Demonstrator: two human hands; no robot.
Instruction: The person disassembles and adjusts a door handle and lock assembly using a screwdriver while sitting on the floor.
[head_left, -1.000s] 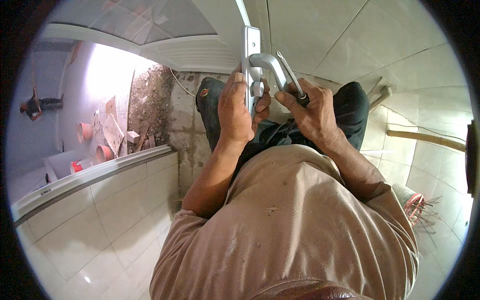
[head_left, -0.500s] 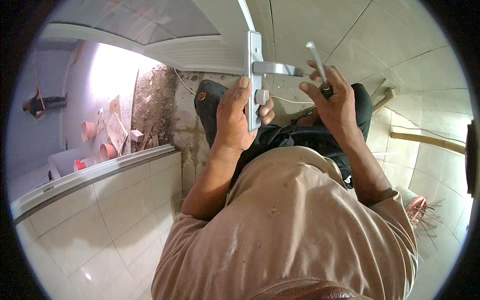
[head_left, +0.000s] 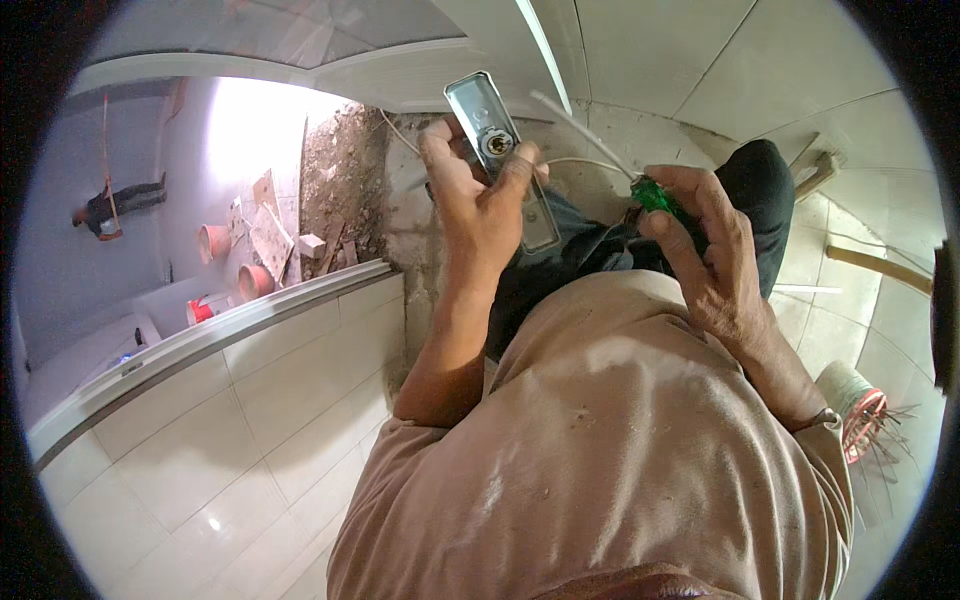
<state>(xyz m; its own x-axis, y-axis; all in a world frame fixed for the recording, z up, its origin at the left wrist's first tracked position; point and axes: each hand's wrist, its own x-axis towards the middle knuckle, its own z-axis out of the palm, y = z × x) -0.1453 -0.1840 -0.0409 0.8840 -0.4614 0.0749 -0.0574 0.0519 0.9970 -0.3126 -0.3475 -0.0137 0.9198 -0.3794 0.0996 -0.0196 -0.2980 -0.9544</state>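
L hand point(head_left: 485, 215) has fingers gripping metal handle plate point(head_left: 495, 140), prob. stiff & slick, best held by long edges; R hand point(head_left: 718, 250) has fingers round screwdriver point(head_left: 650, 194).

Smooth, shiny silver metal is seen in the handle plate point(head_left: 496, 140). The screwdriver point(head_left: 655, 196) is fitted with a glossy, translucent green plastic grip. Matt, creased cloth is seen in the brown shirt point(head_left: 600, 430), and dark matt cloth in the trousers point(head_left: 766, 195). Light is reflected by smooth, glossy tiles point(head_left: 170, 470); a rough, crumbly surface is shown by the rubble point(head_left: 345, 185).
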